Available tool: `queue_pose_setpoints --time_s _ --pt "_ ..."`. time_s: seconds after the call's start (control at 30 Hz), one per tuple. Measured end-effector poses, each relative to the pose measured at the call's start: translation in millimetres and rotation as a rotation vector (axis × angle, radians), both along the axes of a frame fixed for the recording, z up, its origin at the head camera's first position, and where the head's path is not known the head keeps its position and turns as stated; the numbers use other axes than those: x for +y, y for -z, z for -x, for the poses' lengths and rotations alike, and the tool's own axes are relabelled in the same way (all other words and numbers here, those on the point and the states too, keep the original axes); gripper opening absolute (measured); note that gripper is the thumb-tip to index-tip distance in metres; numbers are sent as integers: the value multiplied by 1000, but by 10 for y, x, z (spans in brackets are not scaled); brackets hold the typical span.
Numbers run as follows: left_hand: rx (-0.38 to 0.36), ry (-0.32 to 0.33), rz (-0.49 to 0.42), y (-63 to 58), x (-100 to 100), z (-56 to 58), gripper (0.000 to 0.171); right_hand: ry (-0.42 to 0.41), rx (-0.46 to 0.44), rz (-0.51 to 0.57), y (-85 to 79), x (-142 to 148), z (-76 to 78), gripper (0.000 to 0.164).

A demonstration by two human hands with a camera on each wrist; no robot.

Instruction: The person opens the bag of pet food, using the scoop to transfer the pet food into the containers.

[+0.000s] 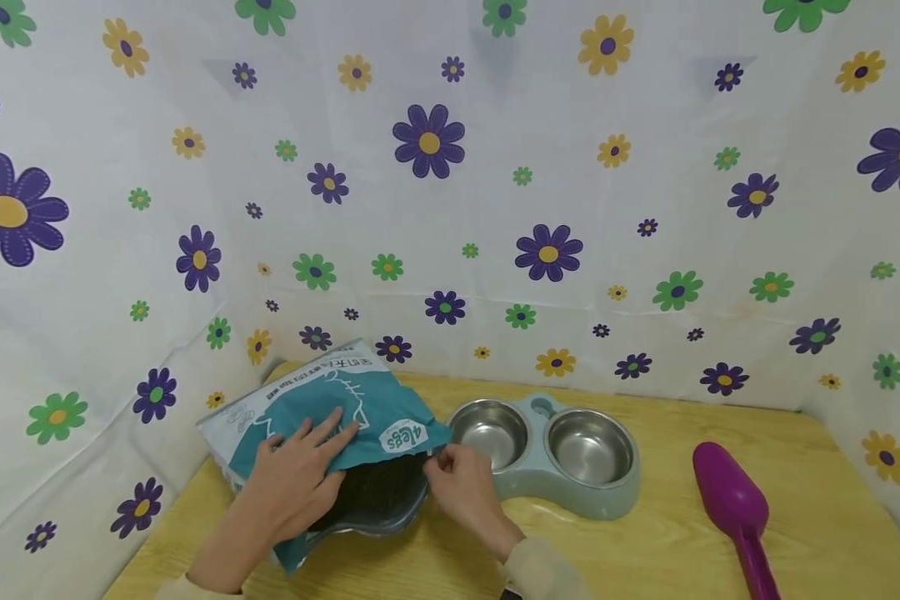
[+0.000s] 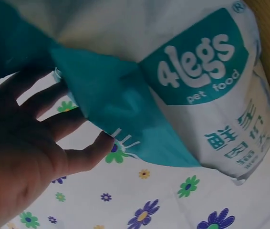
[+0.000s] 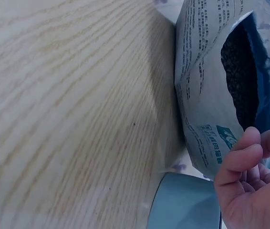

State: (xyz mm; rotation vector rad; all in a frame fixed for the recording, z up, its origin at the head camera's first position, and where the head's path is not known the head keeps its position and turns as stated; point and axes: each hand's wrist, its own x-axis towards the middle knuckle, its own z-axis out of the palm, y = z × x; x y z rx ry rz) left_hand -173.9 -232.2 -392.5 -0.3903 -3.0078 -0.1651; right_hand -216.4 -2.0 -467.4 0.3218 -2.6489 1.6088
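A teal and white pet food bag (image 1: 393, 404) lies on its side on the table, its mouth toward me, with dark granular food (image 3: 240, 78) inside. My left hand (image 1: 288, 487) rests on the teal upper flap with its fingers spread. In the left wrist view, that hand (image 2: 35, 148) has its fingertips against the folded-back flap. At the right corner of the mouth, my right hand (image 1: 465, 492) pinches the bag's edge between thumb and curled fingers. The right wrist view shows this hand (image 3: 252, 179) at the rim of the opening.
A pale blue-green double feeder (image 1: 521, 483) with two steel bowls (image 1: 591, 450) stands just right of the bag. Farther right, a magenta scoop (image 1: 731, 500) lies on the wooden table (image 1: 630, 554). Flower-printed sheeting (image 1: 427, 217) rises behind and at both sides.
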Motion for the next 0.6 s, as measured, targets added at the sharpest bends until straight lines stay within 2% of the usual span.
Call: queue_pose_setpoints --time_s 0.2,0.37,0.47,0.6 --pt "-76 39 -157 29 -147 202 42 -5 54 -80 -18 29 15 31" --pt "-148 26 -262 1 -291 320 43 -30 157 -119 -21 -11 24 31" --pt "-205 25 -294 18 -319 344 45 -24 176 -127 -9 -15 19 36" --pt "-246 38 -306 34 -351 309 44 -22 168 -151 32 -23 3 40"
